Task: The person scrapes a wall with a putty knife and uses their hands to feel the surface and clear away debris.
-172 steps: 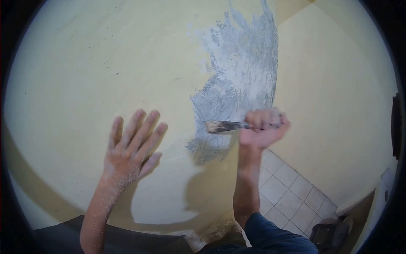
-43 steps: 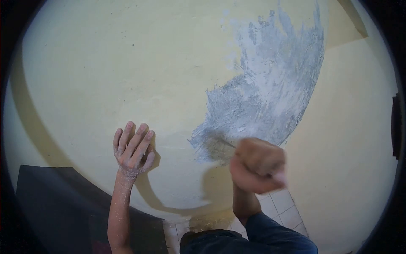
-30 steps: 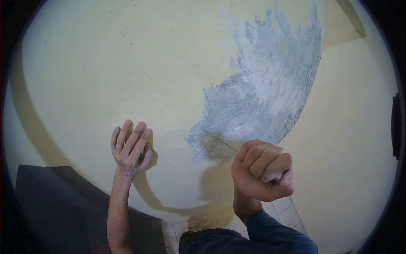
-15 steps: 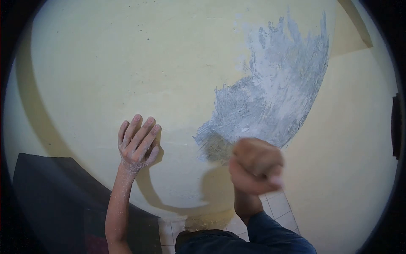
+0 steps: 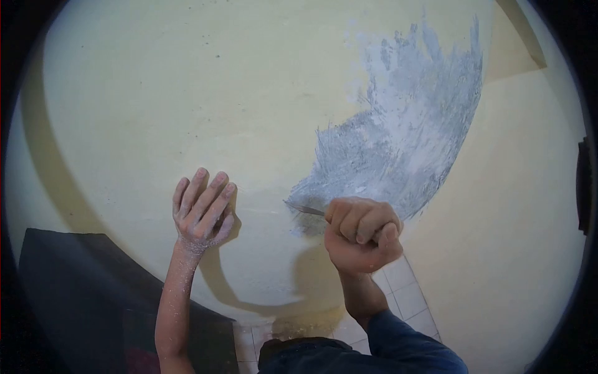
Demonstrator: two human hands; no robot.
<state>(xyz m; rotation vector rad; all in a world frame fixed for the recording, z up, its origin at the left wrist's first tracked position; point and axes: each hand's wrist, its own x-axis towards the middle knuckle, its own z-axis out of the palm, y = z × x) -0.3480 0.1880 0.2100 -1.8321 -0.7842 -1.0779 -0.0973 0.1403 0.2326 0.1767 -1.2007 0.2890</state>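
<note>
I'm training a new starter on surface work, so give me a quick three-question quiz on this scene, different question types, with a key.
1. Which of the person's hands grips the scraper?
2. True or false: the left hand is also holding a tool.
3. The rough patch on the pale yellow wall is mostly: A) red, B) grey, C) green.

Key
1. The right hand.
2. False; it holds nothing, its fingers up by the wall.
3. B.
</note>
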